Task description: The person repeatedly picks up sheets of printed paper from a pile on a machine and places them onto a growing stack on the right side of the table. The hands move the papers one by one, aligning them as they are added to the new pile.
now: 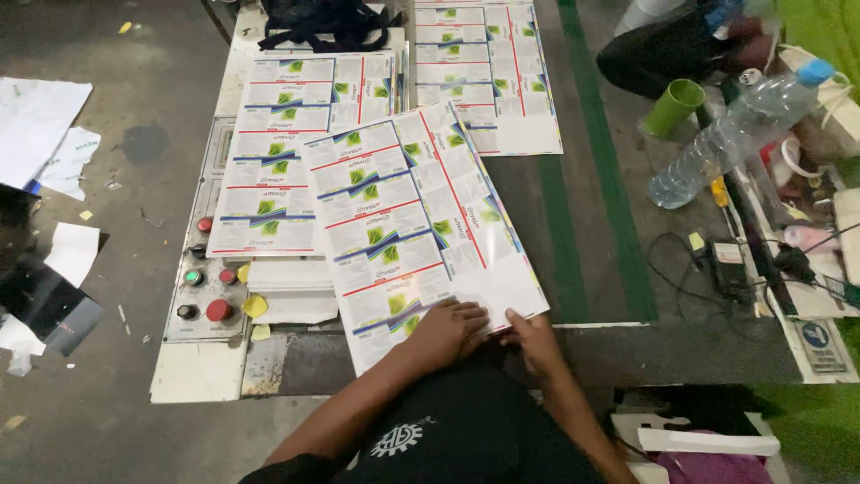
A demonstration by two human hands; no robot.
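Observation:
A stack of large printed label sheets, white with green, blue and red bands, lies tilted on the machine table. My left hand rests flat on the stack's near edge, fingers spread. My right hand touches the near right corner of the same stack, fingertips on the paper. Neither hand visibly grips the sheets. A second stack of the same sheets lies to the left, partly under the tilted one, and a third stack lies farther back.
A control panel with red and green buttons sits left of the sheets. A clear plastic bottle, a green cup, cables and small tools crowd the right side. A dark bag lies at the back. Paper scraps litter the floor.

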